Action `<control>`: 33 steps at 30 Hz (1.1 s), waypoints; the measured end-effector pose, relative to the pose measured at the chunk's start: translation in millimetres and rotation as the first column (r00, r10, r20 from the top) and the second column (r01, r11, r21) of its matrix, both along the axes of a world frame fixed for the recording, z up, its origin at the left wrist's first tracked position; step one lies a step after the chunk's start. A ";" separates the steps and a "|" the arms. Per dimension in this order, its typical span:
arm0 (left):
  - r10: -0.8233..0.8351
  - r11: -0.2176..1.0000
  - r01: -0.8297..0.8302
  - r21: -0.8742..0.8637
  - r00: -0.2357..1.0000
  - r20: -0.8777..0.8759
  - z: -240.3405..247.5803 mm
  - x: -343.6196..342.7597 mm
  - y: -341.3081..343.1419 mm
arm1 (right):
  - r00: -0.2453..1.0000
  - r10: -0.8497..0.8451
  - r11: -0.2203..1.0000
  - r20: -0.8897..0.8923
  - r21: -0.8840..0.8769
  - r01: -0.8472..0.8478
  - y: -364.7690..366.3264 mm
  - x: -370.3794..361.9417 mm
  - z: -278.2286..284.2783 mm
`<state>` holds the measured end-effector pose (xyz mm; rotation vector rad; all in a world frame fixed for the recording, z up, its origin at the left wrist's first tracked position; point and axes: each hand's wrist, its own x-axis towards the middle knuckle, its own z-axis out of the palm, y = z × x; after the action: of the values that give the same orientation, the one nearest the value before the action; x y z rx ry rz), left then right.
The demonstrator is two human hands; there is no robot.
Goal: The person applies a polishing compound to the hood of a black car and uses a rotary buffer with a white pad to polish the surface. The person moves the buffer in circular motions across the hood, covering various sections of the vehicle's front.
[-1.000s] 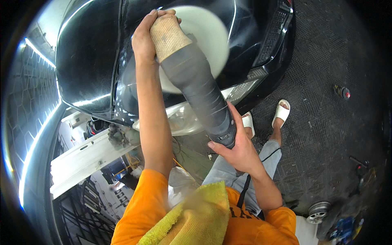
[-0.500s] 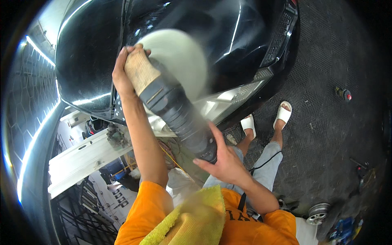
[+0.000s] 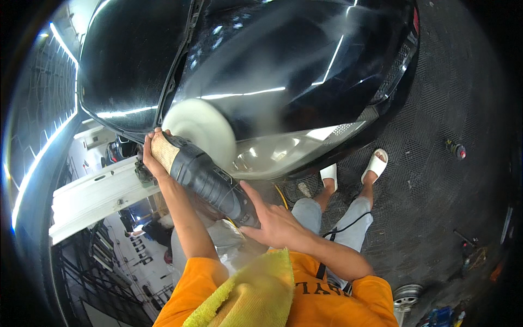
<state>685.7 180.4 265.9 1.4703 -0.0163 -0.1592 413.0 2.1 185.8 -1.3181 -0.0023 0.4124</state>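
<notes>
Both my hands are on a dark car polisher [image 3: 210,182] held at a slant over the glossy black car hood [image 3: 305,71]. My left hand [image 3: 154,155] is closed round its front end, which has a beige cloth-like wrap [image 3: 165,152]. At the rear end of the body, my right hand [image 3: 275,223] grips with thumb and forefinger apart. The round white pad [image 3: 201,128] is smeared by motion and lies over the hood's near left corner, beside the headlight [image 3: 283,155]. Whether the whole pad face touches the paint, I cannot tell.
A yellow towel [image 3: 245,294] hangs over my front. A black cord [image 3: 351,226] runs beside my leg. White trim [image 3: 92,201] lies at left. On the dark textured floor are a bottle [image 3: 456,150] and a wheel rim [image 3: 407,297].
The polisher and both hands have come nearer to me and to the left. Its pad has gone from farther up the hood to the near left corner by the headlight.
</notes>
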 end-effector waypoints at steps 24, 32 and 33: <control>0.104 0.995 -0.104 0.007 0.994 -0.023 -16.7 11.0 -102.8 | 0.991 -0.076 0.997 -0.108 -0.007 0.076 -93.7 3.3 22.0; 0.295 0.954 -0.297 -0.040 0.954 -0.047 -23.7 -17.2 -42.4 | 0.986 0.145 0.976 -0.085 -0.153 -0.156 -110.7 20.0 30.8; 0.360 0.932 -0.361 -0.018 0.932 -0.041 -21.5 -8.6 -59.2 | 0.994 0.101 0.977 -0.051 -0.183 -0.108 -115.1 23.8 31.4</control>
<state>677.1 121.2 244.4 1.4200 0.2805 0.1135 436.8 -113.0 217.2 -1.4971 0.0017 0.5399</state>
